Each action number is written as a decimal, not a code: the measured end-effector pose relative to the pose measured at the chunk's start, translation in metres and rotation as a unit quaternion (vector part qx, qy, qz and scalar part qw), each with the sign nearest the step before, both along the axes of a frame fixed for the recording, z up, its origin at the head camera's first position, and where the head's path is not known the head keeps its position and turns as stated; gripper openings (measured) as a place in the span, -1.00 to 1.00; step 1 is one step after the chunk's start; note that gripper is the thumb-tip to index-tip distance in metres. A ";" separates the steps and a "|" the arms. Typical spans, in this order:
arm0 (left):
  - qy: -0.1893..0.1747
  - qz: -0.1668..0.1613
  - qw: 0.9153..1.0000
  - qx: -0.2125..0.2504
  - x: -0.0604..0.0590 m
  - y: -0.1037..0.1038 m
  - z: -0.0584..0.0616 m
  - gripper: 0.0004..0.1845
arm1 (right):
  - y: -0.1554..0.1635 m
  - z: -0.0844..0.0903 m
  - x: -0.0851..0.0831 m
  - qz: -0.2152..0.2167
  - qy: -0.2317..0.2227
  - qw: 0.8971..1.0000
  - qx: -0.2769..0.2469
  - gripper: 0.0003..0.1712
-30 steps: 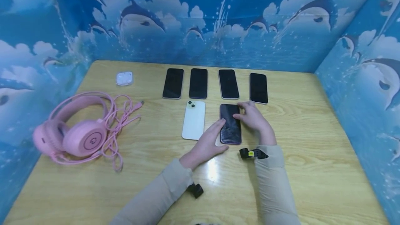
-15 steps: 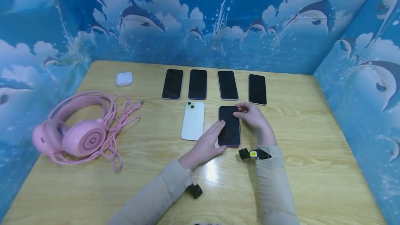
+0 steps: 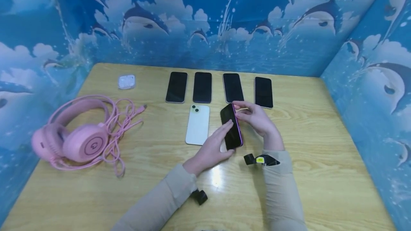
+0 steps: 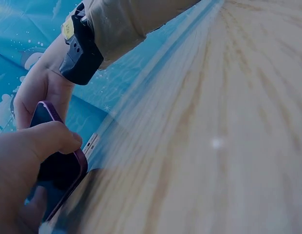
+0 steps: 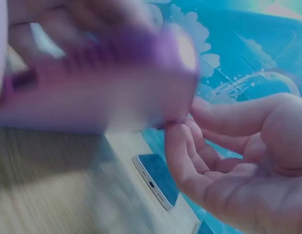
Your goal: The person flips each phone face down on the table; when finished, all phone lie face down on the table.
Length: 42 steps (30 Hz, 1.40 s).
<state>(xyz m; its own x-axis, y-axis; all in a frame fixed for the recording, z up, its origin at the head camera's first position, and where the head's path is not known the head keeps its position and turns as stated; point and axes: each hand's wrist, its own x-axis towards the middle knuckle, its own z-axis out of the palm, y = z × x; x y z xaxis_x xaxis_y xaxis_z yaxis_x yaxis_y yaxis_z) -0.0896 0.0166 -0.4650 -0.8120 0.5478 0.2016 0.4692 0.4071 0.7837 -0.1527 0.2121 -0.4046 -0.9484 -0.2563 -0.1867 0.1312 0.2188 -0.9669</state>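
Note:
Both hands are on a dark-screened smartphone [image 3: 233,137] with a purple frame, tilted with its right edge raised off the table. My right hand [image 3: 258,119] pinches its upper right edge with thumb and fingers. Its pinkish back [image 5: 87,105] fills much of the right wrist view, blurred. My left hand [image 3: 210,150] lies at the lower left, fingers over the screen and thumb at the bottom edge; the left wrist view shows that thumb [image 4: 56,139] bent over the edge. A whitish patch shows between left thumb and fingers; I cannot tell what it is. Left of the phone lies a white smartphone [image 3: 197,126], camera side up.
Several black-screened phones stand in a row behind, among them one at the left [image 3: 176,87] and one at the right [image 3: 263,92]. Pink headphones [image 3: 85,142] with a tangled cable [image 3: 118,134] lie left. A small white case [image 3: 126,81] sits at the back left of the wooden table [image 3: 321,159].
The purple-framed phone has gone from lying nearly flat to tilted, its right edge lifted. My right hand has moved slightly left and up with that edge; the left hand stays almost in place.

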 end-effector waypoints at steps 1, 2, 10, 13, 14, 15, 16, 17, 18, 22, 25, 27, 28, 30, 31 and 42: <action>0.011 -0.003 1.000 0.013 0.000 0.000 -0.001 -0.03 | -0.002 -0.001 0.001 0.008 0.003 1.000 0.010 -0.47; 0.023 -0.002 0.999 0.022 0.000 0.000 -0.002 -0.02 | -0.005 -0.001 0.002 0.017 0.007 1.000 0.025 -0.48; 0.028 0.006 0.999 0.038 -0.001 0.000 -0.004 0.03 | -0.014 -0.007 0.001 0.030 -0.013 0.998 0.050 -0.54; 0.024 0.001 0.999 0.024 -0.001 -0.001 -0.002 0.06 | -0.013 -0.007 0.000 0.022 -0.026 0.998 0.049 -0.57; 0.026 -0.001 0.999 0.022 -0.002 -0.001 -0.002 0.08 | -0.014 -0.007 0.000 0.017 -0.028 0.998 0.050 -0.58; 0.032 -0.001 0.999 0.018 -0.002 -0.001 -0.001 0.10 | -0.015 -0.006 -0.001 0.012 -0.029 0.998 0.049 -0.60; 0.042 -0.001 0.999 0.008 -0.002 -0.001 0.000 0.12 | -0.015 -0.005 -0.001 0.007 -0.029 0.998 0.050 -0.61; 0.058 0.001 0.998 -0.009 -0.002 -0.001 0.000 0.13 | -0.016 -0.004 0.000 0.003 -0.025 0.998 0.052 -0.63; 0.076 0.004 0.997 -0.028 -0.003 -0.001 0.001 0.14 | -0.018 -0.002 0.000 -0.002 -0.022 0.998 0.055 -0.65; 0.163 0.024 0.979 -0.120 -0.002 -0.002 0.004 0.17 | -0.023 0.005 0.003 -0.011 -0.013 0.998 0.067 -0.69; 0.203 0.039 0.968 -0.141 -0.002 -0.003 0.004 0.16 | -0.027 0.008 0.005 -0.008 -0.014 0.998 0.065 -0.70; 0.214 0.043 0.967 -0.130 -0.002 -0.004 0.003 0.14 | -0.027 0.009 0.005 -0.004 -0.019 0.998 0.059 -0.70; 0.214 0.043 0.969 -0.119 -0.002 -0.004 0.003 0.12 | -0.027 0.010 0.005 -0.001 -0.021 0.998 0.054 -0.70; 0.201 0.039 0.975 -0.091 -0.002 -0.004 0.002 0.10 | -0.027 0.010 0.006 0.001 -0.024 0.999 0.045 -0.70; 0.188 0.035 0.979 -0.074 -0.002 -0.004 0.002 0.10 | -0.027 0.010 0.006 0.000 -0.026 0.999 0.038 -0.70; -0.010 0.019 1.000 0.010 -0.003 -0.001 -0.002 -0.07 | -0.030 0.000 0.003 0.027 0.013 0.991 0.130 -0.65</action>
